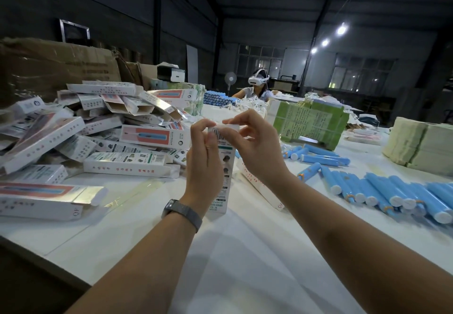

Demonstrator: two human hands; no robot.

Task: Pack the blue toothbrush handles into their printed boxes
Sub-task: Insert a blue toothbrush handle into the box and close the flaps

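**Printed box held upright, both hands working its top flap**

The printed box (224,166) stands on end between the person's hands, its long axis running nearly vertical, its lower end just above the white table (245,252). The left hand (203,156) wraps the box's left side, fingers curled around it and the thumb pressed near the barcode. The right hand (255,147) comes in from the other side, thumb and forefinger pinching the flap at the top end. Whether a handle is already inside cannot be told; the walls hide it. Judging by the grip, the step in hand is closing or tucking that top flap, so the coming move turns on the flap lying directly under the right fingertips while the left hand steadies the body.

To the right, the loose blue toothbrush handles (382,191) lie in a row on the table, nearer the right hand and well apart from the box. To the left, a pile of printed boxes (103,139) spreads across the table, some with open ends. Beyond, bundles of green leaflets (308,122) sit stacked, and farther off a second person wearing a headset (258,85) sits at the far end.
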